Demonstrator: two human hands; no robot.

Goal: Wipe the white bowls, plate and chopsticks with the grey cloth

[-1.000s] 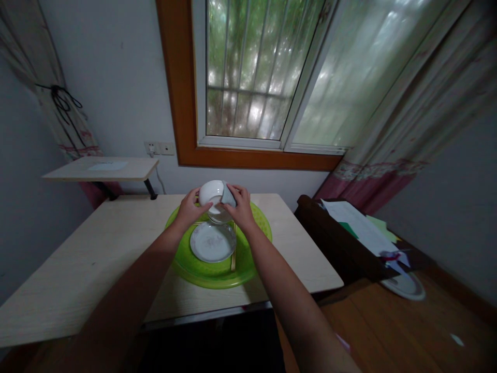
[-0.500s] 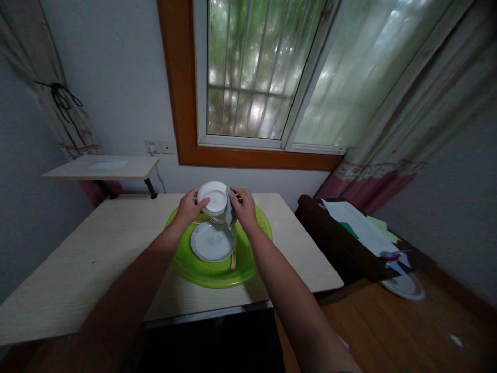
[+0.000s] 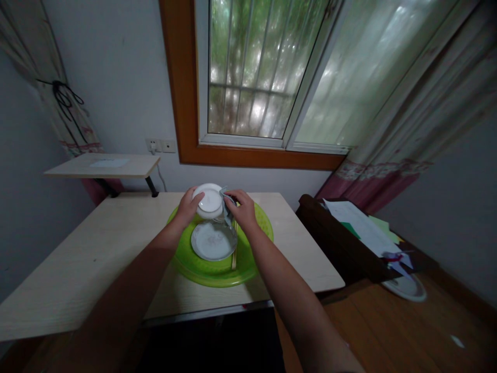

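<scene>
My left hand [image 3: 188, 205] grips the left side of a white bowl [image 3: 209, 201], thumb on its outside; the bowl is tilted with its round foot toward me. Pinched in my right hand [image 3: 242, 208] is a grey-blue cloth [image 3: 227, 208], pressed against the bowl's right side. Below the bowl, a white plate [image 3: 213, 241] with a faint pattern lies in a large round green tray [image 3: 217, 280]. Light wooden chopsticks [image 3: 234, 259] rest in the tray to the right of the plate. Something glassy behind the plate is mostly hidden by the bowl.
The tray stands on a pale wooden table [image 3: 128, 248]. A small raised shelf [image 3: 104, 165] is at the back left, near a wall socket [image 3: 160, 145]. To the right, a brown piece of furniture [image 3: 330, 233] holds papers [image 3: 357, 223]. A window [image 3: 252, 77] is ahead.
Both hands and the bowl have shifted slightly left. The cloth has moved a little along the bowl's right edge, and the bowl's tilt differs slightly.
</scene>
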